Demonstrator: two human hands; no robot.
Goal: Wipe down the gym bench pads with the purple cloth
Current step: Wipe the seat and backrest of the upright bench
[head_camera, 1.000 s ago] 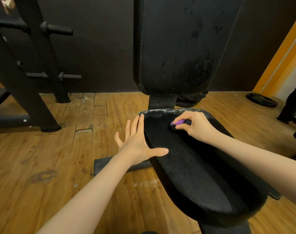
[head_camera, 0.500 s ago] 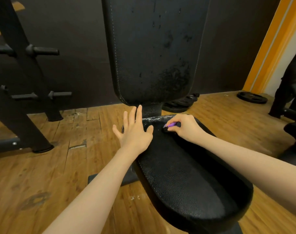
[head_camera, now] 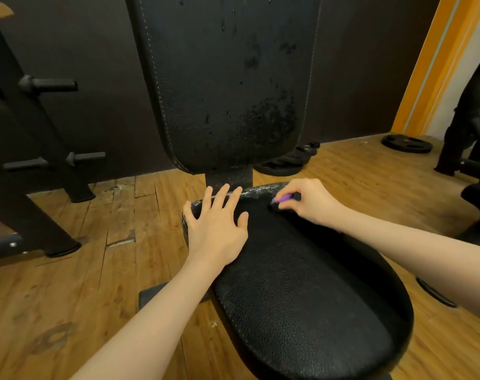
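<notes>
Far left, at 9 o'clock: black steel rack (head_camera: pixel 28 171) with peg handles, its feet on the wooden plank floor (head_camera: pixel 102 264); several boards are chipped and lifted.

Centre, 12 o'clock: upright back pad (head_camera: pixel 228 83), black stitched leather, speckled with droplets and dark blotches toward its lower right.

Below it, 6 o'clock: seat pad (head_camera: pixel 302 292), black, pebbled grain; whitish residue along its far rim.

Left hand (head_camera: pixel 217 226) lies flat on the seat pad's far left corner, fingers straight and spread, fingertips reaching the far rim. Grip wide, holding nothing.

Right hand (head_camera: pixel 310 201), at 1 o'clock from the left hand, sits at the seat pad's far edge. Fingers curled, pinching the purple cloth (head_camera: pixel 284 198) against the leather. Only a small purple sliver shows between thumb and fingers; the rest is hidden.

Right, 2 to 3 o'clock: weight plates (head_camera: pixel 407 144) flat on the floor, an orange door frame (head_camera: pixel 436 58), and dark machine parts (head_camera: pixel 477 138) at the edge.
</notes>
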